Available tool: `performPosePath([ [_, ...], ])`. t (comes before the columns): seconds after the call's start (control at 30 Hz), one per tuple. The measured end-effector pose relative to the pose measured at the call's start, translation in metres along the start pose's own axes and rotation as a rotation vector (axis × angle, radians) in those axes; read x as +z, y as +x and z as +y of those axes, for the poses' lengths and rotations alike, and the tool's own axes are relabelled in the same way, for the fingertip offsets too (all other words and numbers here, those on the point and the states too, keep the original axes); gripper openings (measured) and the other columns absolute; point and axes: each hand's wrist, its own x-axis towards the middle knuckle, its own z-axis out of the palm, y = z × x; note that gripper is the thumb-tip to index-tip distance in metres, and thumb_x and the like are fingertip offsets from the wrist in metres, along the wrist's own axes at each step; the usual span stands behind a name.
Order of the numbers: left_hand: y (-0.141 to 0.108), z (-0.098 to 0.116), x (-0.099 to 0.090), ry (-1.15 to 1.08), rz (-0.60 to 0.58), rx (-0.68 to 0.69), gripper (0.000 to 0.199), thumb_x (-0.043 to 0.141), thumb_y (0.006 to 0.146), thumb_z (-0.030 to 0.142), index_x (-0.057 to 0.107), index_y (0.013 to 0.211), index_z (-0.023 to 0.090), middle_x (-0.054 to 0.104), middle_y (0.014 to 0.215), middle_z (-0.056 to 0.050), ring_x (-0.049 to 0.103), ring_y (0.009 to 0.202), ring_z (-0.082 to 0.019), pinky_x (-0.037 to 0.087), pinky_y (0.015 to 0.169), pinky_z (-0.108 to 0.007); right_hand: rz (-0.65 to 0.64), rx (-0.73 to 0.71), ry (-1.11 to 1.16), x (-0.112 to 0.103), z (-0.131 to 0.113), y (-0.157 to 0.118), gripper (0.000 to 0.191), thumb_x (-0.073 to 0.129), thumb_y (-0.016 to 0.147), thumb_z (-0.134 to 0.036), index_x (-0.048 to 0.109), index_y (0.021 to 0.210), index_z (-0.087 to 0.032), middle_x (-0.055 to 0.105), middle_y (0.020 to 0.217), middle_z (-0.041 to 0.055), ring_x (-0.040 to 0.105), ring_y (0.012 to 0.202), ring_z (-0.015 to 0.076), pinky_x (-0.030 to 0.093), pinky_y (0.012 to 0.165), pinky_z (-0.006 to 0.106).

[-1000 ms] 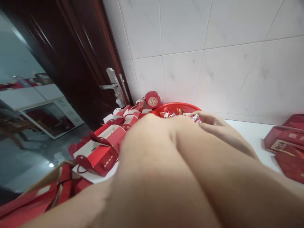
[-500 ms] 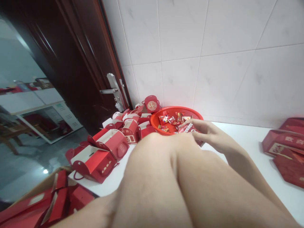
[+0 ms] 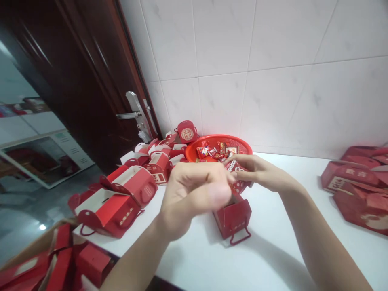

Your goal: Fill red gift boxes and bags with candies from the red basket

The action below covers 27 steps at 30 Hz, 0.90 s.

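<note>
My left hand [image 3: 194, 198] is raised close to the camera with its fingers curled; what it holds, if anything, is hidden. My right hand [image 3: 260, 171] has thumb and fingers around a red patterned packet [image 3: 239, 173], beside the near rim of the basket. Below my hands a small red box [image 3: 235, 216] with a cord handle stands on the white table, its top partly hidden by my left hand. Behind, the round red basket [image 3: 247, 146] holds several wrapped sweets [image 3: 203, 151].
Several open red boxes [image 3: 133, 182] crowd the table's left side. More red boxes [image 3: 354, 173] lie at the right. At lower left is a carton [image 3: 39, 238] of red boxes. A tiled wall and a dark door [image 3: 91, 81] stand behind.
My left arm, which covered the middle, has drawn back, showing the curled left hand and the red box. The view has shifted slightly right. My right hand stays by the basket with the packet.
</note>
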Motion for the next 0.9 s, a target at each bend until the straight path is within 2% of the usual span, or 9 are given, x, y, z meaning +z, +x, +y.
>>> performPosePath([
  [0.1, 0.005, -0.014, 0.004, 0.142, -0.042, -0.022, 0.038, 0.052, 0.093, 0.047, 0.068, 0.069, 0.022, 0.060, 0.073, -0.003, 0.055, 0.071, -0.018, 0.044, 0.068, -0.033, -0.122, 0.009, -0.178, -0.007, -0.001, 0.002, 0.013, 0.072, 0.085, -0.032, 0.069, 0.088, -0.020, 0.059, 0.069, -0.0020, 0.051, 0.057, 0.0116, 0.040, 0.046, 0.021],
  [0.2, 0.005, -0.036, 0.011, 0.358, -0.103, -0.152, 0.039, 0.047, 0.097, 0.046, 0.072, 0.076, 0.024, 0.063, 0.090, -0.003, 0.060, 0.083, -0.019, 0.046, 0.077, -0.032, -0.115, -0.012, -0.193, -0.006, -0.001, 0.003, 0.014, 0.069, 0.087, -0.033, 0.065, 0.082, -0.020, 0.055, 0.067, -0.0025, 0.048, 0.056, 0.0111, 0.039, 0.046, 0.021],
  [0.33, 0.006, -0.054, 0.024, 0.411, -0.104, -0.176, 0.040, 0.045, 0.097, 0.043, 0.072, 0.074, 0.025, 0.063, 0.110, -0.004, 0.060, 0.103, -0.023, 0.046, 0.090, -0.034, -0.131, -0.021, -0.132, 0.005, 0.002, 0.006, 0.012, 0.070, 0.085, -0.029, 0.064, 0.080, -0.020, 0.055, 0.068, -0.0037, 0.047, 0.057, 0.0104, 0.038, 0.048, 0.020],
  [0.47, 0.010, -0.055, 0.031, 0.398, -0.124, -0.179, 0.028, 0.053, 0.092, 0.037, 0.069, 0.073, 0.024, 0.066, 0.095, -0.004, 0.063, 0.092, -0.023, 0.047, 0.081, -0.033, -0.171, -0.001, -0.052, 0.014, 0.008, 0.009, 0.007, 0.068, 0.086, -0.026, 0.066, 0.087, -0.020, 0.058, 0.071, -0.0042, 0.048, 0.059, 0.0098, 0.038, 0.050, 0.020],
  [0.6, 0.009, -0.051, 0.030, 0.406, -0.160, -0.130, 0.016, 0.054, 0.086, 0.022, 0.066, 0.076, 0.023, 0.067, 0.090, -0.002, 0.062, 0.081, -0.020, 0.045, 0.071, -0.030, -0.216, 0.030, -0.001, 0.018, 0.011, 0.011, 0.008, 0.068, 0.086, -0.027, 0.066, 0.088, -0.020, 0.062, 0.076, -0.0032, 0.053, 0.063, 0.0107, 0.040, 0.054, 0.021],
  [0.7, 0.006, -0.047, 0.027, 0.401, -0.188, -0.119, 0.009, 0.055, 0.081, 0.018, 0.064, 0.078, 0.022, 0.067, 0.083, -0.001, 0.061, 0.077, -0.020, 0.045, 0.069, -0.030, -0.270, 0.053, -0.002, 0.022, 0.011, 0.012, 0.009, 0.067, 0.086, -0.028, 0.066, 0.090, -0.019, 0.063, 0.081, -0.0017, 0.055, 0.069, 0.0124, 0.042, 0.059, 0.022],
  [0.77, 0.003, -0.046, 0.026, 0.349, -0.227, -0.151, 0.007, 0.058, 0.080, 0.021, 0.065, 0.083, 0.022, 0.069, 0.086, -0.001, 0.062, 0.080, -0.021, 0.047, 0.071, -0.030, -0.301, 0.081, -0.035, 0.024, 0.012, 0.012, 0.010, 0.064, 0.087, -0.028, 0.065, 0.091, -0.019, 0.062, 0.082, -0.0013, 0.055, 0.071, 0.0129, 0.042, 0.061, 0.023],
  [0.9, -0.005, -0.051, 0.023, 0.270, -0.292, -0.250, 0.025, 0.064, 0.079, 0.028, 0.066, 0.103, 0.022, 0.070, 0.105, -0.003, 0.064, 0.094, -0.024, 0.051, 0.079, -0.032, -0.329, 0.102, -0.205, 0.024, 0.012, 0.012, 0.009, 0.061, 0.087, -0.025, 0.058, 0.082, -0.019, 0.053, 0.075, -0.0030, 0.047, 0.068, 0.0121, 0.038, 0.059, 0.024],
])
